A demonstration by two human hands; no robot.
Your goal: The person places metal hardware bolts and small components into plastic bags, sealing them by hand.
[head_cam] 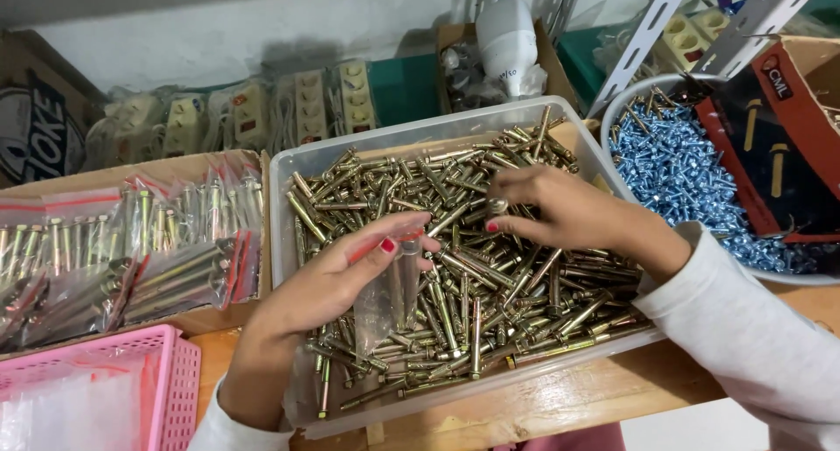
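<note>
Hands over clear plastic tub (289,167) of brass-coloured anchor bolts (490,285): your left hand (337,280) pinched a small clear zip bag (385,298); your right hand (560,210) gripped one bolt (497,206).

Clear bag (382,304) upright; brass bolt (497,206) pinched above bin

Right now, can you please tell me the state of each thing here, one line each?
Left hand: holds a small clear bag, open at the top.
Small clear bag: hanging down, looks nearly empty.
Right hand: pinches one anchor bolt.
Anchor bolt: lifted off the pile.
Clear tub: full of loose bolts.
Cardboard tray: holds filled, sealed bags.
Round basin: holds blue screws.
</note>
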